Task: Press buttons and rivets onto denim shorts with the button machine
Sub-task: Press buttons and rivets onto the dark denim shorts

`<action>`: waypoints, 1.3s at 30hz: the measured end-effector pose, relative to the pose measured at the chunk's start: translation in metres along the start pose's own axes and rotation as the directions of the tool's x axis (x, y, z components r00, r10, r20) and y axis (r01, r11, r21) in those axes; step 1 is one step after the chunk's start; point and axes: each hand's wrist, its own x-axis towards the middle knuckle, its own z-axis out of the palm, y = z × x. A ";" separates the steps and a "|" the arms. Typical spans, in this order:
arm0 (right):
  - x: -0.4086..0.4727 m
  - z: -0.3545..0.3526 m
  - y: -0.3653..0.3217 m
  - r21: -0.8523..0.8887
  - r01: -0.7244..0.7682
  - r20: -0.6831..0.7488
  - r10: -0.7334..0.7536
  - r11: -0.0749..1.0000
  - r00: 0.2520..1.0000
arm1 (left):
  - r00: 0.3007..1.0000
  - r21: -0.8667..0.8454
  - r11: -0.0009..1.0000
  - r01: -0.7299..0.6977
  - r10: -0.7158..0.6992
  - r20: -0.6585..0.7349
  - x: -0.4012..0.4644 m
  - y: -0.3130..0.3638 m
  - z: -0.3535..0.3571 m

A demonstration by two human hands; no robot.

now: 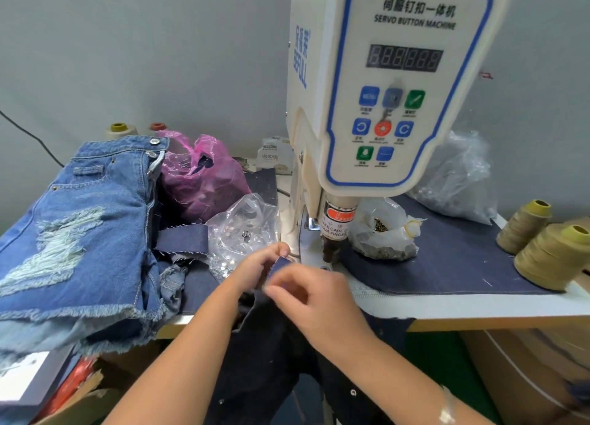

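While both hands pinch the dark shorts' [281,266] edge at the table's [447,306] front edge, left hand [258,265] and right hand [306,293] are positioning; next, slide it under the machine's [383,89] punch [332,245].

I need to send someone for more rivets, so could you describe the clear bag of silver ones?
Start at the white button machine. Just left of its base lies a clear bag of small silver pieces. The pink bag behind it is coloured and holds no visible silver pieces.
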 end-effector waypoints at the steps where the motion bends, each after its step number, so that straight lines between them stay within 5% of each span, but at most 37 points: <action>1: -0.012 -0.013 0.006 0.042 -0.075 0.003 0.075 0.996 0.997 | 1.000 0.039 0.999 -0.010 0.010 -0.008 0.000 0.000 0.002; 6: -0.016 -0.056 0.053 0.108 -0.262 -0.126 0.274 0.959 0.953 | 0.999 0.085 0.996 -0.018 0.021 -0.033 -0.006 0.003 0.005; 20: 0.022 -0.053 0.069 -0.339 -0.025 0.066 0.050 0.940 0.997 | 0.998 0.100 0.995 -0.025 0.030 -0.050 -0.004 -0.002 -0.001; 39: 0.010 -0.048 0.070 -0.339 0.014 0.011 -0.011 0.941 1.000 | 0.999 0.130 0.991 -0.006 0.010 -0.035 -0.006 0.002 0.002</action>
